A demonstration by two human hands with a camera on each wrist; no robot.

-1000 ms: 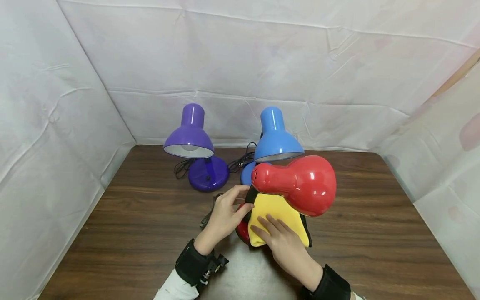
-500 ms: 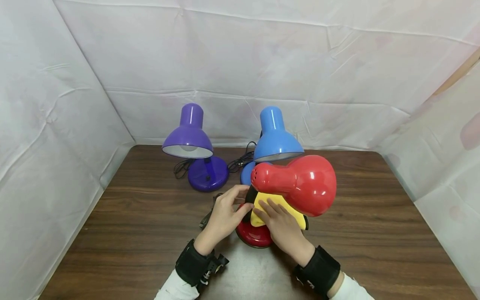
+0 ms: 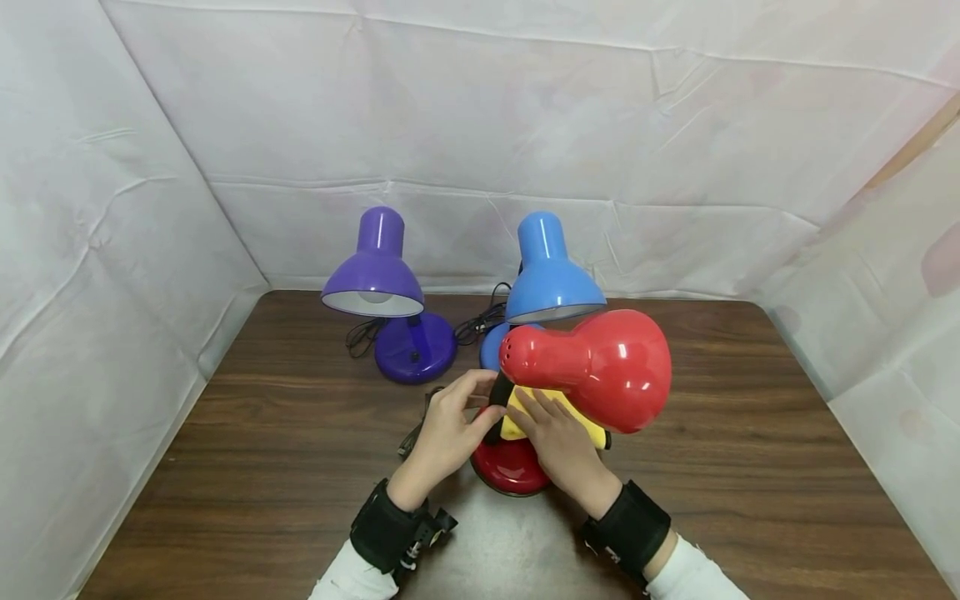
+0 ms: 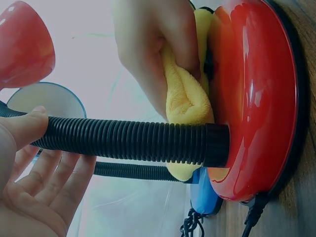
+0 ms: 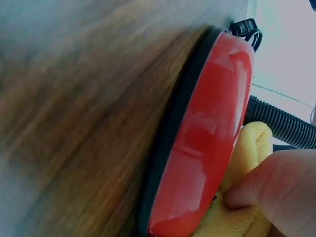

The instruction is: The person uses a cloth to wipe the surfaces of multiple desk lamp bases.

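Observation:
A red desk lamp stands near the table's middle, its shade (image 3: pixel 607 367) tilted above its round base (image 3: pixel 510 468). My left hand (image 3: pixel 483 398) grips the black ribbed neck (image 4: pixel 128 140) just below the shade, thumb on top and fingers underneath. Under the shade, my right hand (image 3: pixel 536 412) holds a bunched yellow cloth (image 3: pixel 592 433) and presses it on the top of the base beside the neck. In the left wrist view the cloth (image 4: pixel 185 98) is squeezed against the base (image 4: pixel 256 98). In the right wrist view my thumb pinches the cloth (image 5: pixel 247 148) by the base (image 5: pixel 202 133).
A purple lamp (image 3: pixel 375 275) and a blue lamp (image 3: pixel 551 279) stand behind the red one, with black cords (image 3: pixel 480 321) coiled between them. The brown wooden table (image 3: pixel 262 450) is enclosed by white sheet walls on the left, back and right.
My right hand has slid the yellow cloth away from me across the base toward the neck, and the cloth has bunched up. The near part of the base now shows. My left hand has stayed put.

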